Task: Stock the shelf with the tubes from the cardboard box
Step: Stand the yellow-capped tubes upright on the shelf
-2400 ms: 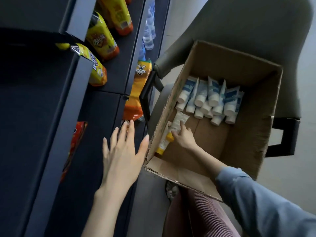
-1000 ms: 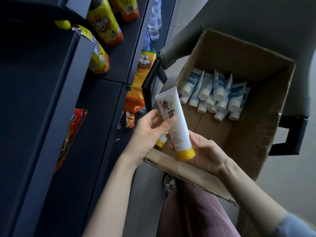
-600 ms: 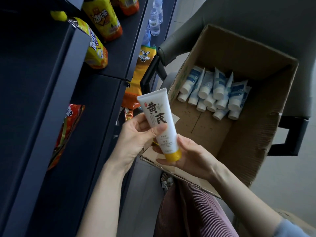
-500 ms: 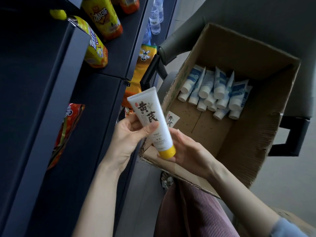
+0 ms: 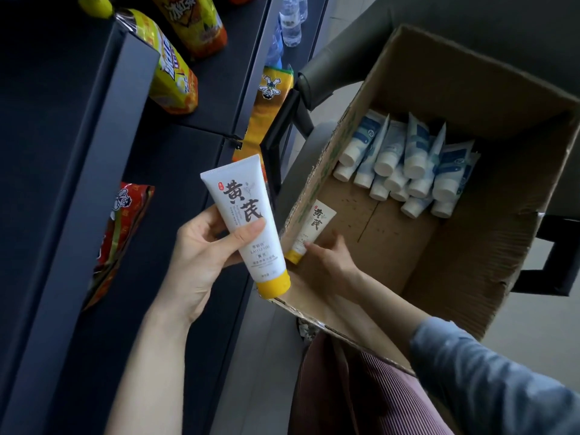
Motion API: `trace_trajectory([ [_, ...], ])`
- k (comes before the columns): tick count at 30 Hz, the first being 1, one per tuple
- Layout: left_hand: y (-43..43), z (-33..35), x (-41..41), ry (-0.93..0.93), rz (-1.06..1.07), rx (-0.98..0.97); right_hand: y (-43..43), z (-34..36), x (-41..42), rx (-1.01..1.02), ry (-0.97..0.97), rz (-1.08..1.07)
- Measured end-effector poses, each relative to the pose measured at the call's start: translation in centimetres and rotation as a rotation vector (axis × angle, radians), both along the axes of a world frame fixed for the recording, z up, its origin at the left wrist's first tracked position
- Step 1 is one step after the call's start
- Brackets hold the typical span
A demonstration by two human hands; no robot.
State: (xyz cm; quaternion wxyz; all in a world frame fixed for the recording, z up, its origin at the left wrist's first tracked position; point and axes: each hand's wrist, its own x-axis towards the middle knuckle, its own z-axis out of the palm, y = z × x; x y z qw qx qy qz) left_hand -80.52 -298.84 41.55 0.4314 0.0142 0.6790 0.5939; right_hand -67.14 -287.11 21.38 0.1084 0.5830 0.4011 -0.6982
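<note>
My left hand (image 5: 201, 255) grips a white tube with a yellow cap (image 5: 248, 224), cap down, between the dark shelf (image 5: 175, 171) and the cardboard box (image 5: 470, 89). My right hand (image 5: 326, 262) reaches inside the box's near left corner, its fingers touching a second white tube with a yellow cap (image 5: 310, 233) that leans on the box wall. Whether the fingers close on it cannot be told. Several white and blue tubes (image 5: 408, 164) lie bunched at the box's far side.
The box sits on a grey armchair (image 5: 470, 23). Yellow snack bags (image 5: 172, 67) and a red bag (image 5: 122, 233) lie on the shelves at left. An orange packet (image 5: 266, 111) hangs at the shelf edge, with water bottles (image 5: 290, 20) beyond.
My right hand passed the yellow-capped tube to my left hand, then went back into the box to the second one. My left hand moved the tube left, toward the shelf.
</note>
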Motion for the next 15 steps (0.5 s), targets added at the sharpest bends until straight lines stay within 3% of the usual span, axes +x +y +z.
trace_trajectory([
  [7,-0.5,-1.1,-0.7,0.024,0.01,-0.077,-0.3,-2.6,-3.3,-0.003,0.0,-0.163],
  [10,-0.9,-1.4,-0.8,0.032,0.005,-0.103,-0.1,-2.9,-3.7,0.099,-0.068,-0.116],
  [15,-1.8,-1.7,-0.9,0.031,0.031,-0.115,0.8,-2.7,-4.2,0.213,-0.023,-0.009],
])
